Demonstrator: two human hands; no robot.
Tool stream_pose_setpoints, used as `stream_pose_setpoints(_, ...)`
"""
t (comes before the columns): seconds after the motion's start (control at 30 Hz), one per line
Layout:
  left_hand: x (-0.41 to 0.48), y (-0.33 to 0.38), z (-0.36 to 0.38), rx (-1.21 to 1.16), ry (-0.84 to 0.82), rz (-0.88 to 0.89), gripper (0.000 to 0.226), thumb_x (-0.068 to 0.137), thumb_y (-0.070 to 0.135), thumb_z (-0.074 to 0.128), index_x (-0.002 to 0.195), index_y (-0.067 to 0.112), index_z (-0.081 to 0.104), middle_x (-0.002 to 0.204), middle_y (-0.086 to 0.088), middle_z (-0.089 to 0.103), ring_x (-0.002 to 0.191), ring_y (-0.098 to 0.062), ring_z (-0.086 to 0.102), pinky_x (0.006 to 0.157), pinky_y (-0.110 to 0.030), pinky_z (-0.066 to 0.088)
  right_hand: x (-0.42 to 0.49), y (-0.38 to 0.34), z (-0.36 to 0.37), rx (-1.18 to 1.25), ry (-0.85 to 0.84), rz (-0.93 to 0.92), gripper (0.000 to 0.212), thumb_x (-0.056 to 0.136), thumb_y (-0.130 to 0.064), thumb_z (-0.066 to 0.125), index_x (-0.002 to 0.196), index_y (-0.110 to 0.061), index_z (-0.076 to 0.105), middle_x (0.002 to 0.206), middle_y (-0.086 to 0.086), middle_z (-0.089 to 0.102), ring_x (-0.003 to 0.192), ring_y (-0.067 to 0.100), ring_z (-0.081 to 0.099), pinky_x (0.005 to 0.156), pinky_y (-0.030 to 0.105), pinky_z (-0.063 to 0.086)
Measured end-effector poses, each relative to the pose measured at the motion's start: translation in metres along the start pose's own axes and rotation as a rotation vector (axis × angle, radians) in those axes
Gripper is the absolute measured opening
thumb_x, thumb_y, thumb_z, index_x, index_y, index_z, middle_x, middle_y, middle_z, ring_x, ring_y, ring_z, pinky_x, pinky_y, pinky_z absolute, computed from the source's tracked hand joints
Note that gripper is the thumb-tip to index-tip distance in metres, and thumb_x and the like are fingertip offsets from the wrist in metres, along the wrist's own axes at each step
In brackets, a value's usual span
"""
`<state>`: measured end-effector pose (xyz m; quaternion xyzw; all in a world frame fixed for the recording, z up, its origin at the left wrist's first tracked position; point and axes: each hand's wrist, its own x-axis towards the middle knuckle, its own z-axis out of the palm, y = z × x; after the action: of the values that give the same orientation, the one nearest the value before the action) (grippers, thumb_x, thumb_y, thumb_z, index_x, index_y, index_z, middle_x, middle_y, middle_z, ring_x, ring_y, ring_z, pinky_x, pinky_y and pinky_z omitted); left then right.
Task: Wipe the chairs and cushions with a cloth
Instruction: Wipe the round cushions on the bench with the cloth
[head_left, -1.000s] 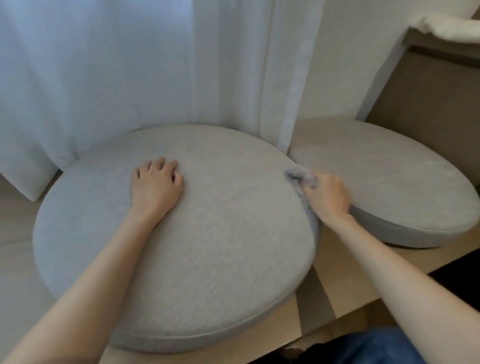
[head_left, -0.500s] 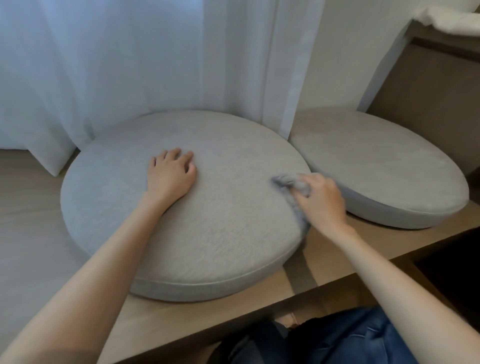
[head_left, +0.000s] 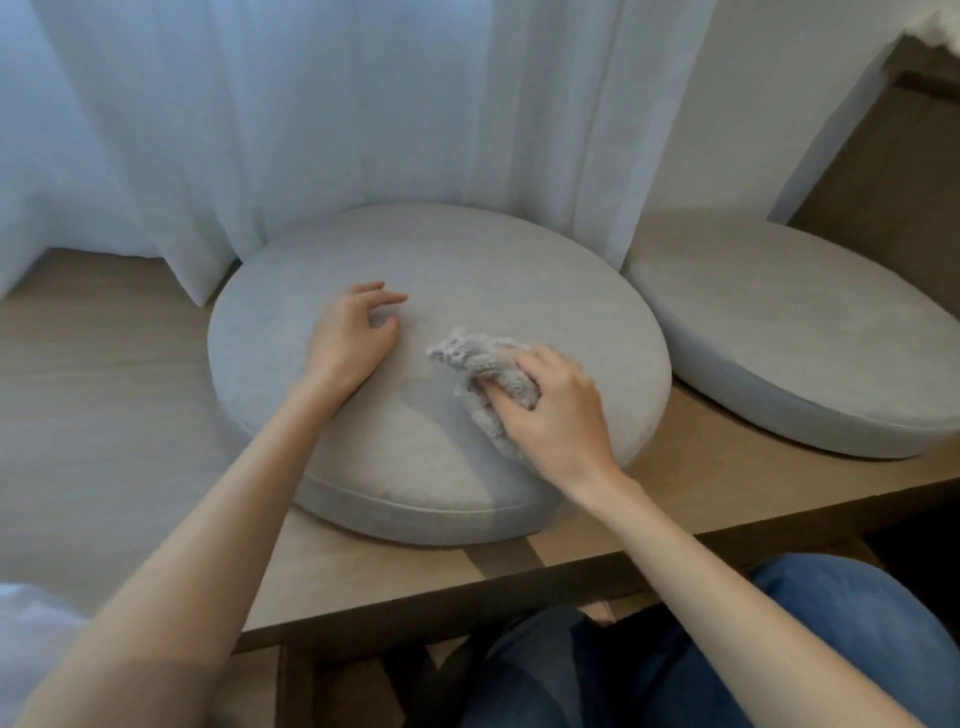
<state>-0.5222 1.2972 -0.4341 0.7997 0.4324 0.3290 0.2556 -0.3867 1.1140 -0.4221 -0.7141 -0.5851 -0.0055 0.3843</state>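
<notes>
Midway across the round grey cushion (head_left: 467, 270), a right hand (head_left: 556, 415) grips a bunched cloth (head_left: 483, 364), its loose end pointing past the fingertips toward the left hand (head_left: 353, 338), which rests nearby, fingers loosely bent, holding nothing. Bare cushion runs beyond the fingers to the curtain (head_left: 311, 130). A second cushion (head_left: 779, 332) sits just beside on the wooden bench (head_left: 104, 389).

Behind the wooden bench (head_left: 104, 389) you see a sheer white curtain (head_left: 311, 130) hanging in folds; at the left its hem touches the bench top. To the right of the curtain stands a plain pale wall (head_left: 753, 104). At far right, note a brown panel (head_left: 893, 171). A white fluffy item (head_left: 943, 28) lies at its top edge, cut off by the frame.
</notes>
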Motion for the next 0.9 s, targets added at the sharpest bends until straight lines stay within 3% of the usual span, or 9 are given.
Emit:
stream_pose_setpoints(0.1, -0.023, -0.027, -0.028, 0.118, 0.180, -0.155, 0.038, 0.089, 0.025, 0.059, 0.127, 0.026, 0.060, 0.148, -0.006, 0.041, 0.136, -0.027, 0.035, 0.114, -0.043, 0.023, 0.039, 0.035, -0.013, -0.224, -0.019, 0.146, 0.041, 0.092, -0.048, 0.053, 0.126, -0.025, 0.061, 0.124, -0.002, 0.060, 0.115, 0.026, 0.050, 0.096, 0.034, 0.032)
stream_pose_setpoints(0.2, -0.041, -0.043, -0.039, 0.172, 0.138, -0.424, 0.056, 0.086, 0.051, 0.057, 0.139, 0.037, 0.044, 0.158, -0.001, 0.017, 0.144, -0.034, 0.009, 0.114, -0.056, 0.011, 0.048, 0.039, -0.001, -0.338, -0.120, 0.184, 0.038, 0.094, -0.045, 0.051, 0.125, -0.025, 0.061, 0.127, 0.000, 0.060, 0.117, 0.023, 0.050, 0.094, 0.031, 0.026)
stream_pose_setpoints(0.33, -0.044, -0.047, -0.036, 0.022, 0.164, -0.470, 0.066, 0.081, 0.056, 0.061, 0.141, 0.034, 0.042, 0.158, 0.001, 0.015, 0.143, -0.035, 0.010, 0.115, -0.054, 0.019, 0.004, -0.006, 0.023, -0.228, -0.033, -0.044, 0.022, 0.083, -0.020, 0.069, 0.105, -0.020, 0.072, 0.107, 0.002, 0.071, 0.093, 0.025, 0.062, 0.080, 0.033, 0.042)
stream_pose_setpoints(0.47, -0.043, -0.052, -0.039, -0.003, 0.191, -0.451, 0.065, 0.078, 0.056, 0.066, 0.136, 0.031, 0.051, 0.157, -0.004, 0.019, 0.143, -0.032, 0.017, 0.115, -0.047, 0.019, -0.027, -0.034, 0.035, -0.125, -0.185, -0.194, 0.029, 0.086, -0.035, 0.068, 0.113, -0.023, 0.069, 0.112, -0.003, 0.067, 0.091, 0.020, 0.055, 0.073, 0.031, 0.049)
stream_pose_setpoints(0.63, -0.038, -0.055, -0.041, 0.037, 0.127, -0.476, 0.067, 0.077, 0.068, 0.058, 0.137, 0.043, 0.044, 0.159, -0.001, 0.009, 0.140, -0.036, 0.013, 0.113, -0.045, 0.021, 0.003, -0.018, 0.035, -0.186, -0.167, -0.394, 0.029, 0.077, -0.041, 0.074, 0.101, -0.026, 0.072, 0.098, -0.003, 0.068, 0.085, 0.023, 0.058, 0.057, 0.028, 0.048)
stream_pose_setpoints(0.77, -0.030, -0.061, -0.036, 0.058, 0.120, -0.490, 0.072, 0.071, 0.079, 0.054, 0.135, 0.052, 0.039, 0.157, -0.001, 0.010, 0.137, -0.034, 0.013, 0.113, -0.051, 0.022, 0.078, 0.032, 0.043, -0.338, -0.056, -0.135, 0.029, 0.084, -0.043, 0.066, 0.105, -0.024, 0.071, 0.097, 0.006, 0.066, 0.094, 0.032, 0.057, 0.070, 0.034, 0.044)
stream_pose_setpoints(0.9, -0.024, -0.067, -0.032, -0.028, 0.177, -0.464, 0.068, 0.070, 0.072, 0.062, 0.132, 0.046, 0.048, 0.151, -0.004, 0.016, 0.136, -0.031, 0.015, 0.114, -0.042, 0.019, 0.134, 0.074, 0.038, -0.374, 0.031, 0.260, 0.028, 0.093, -0.035, 0.053, 0.096, -0.011, 0.067, 0.104, 0.018, 0.065, 0.101, 0.037, 0.057, 0.079, 0.037, 0.038)
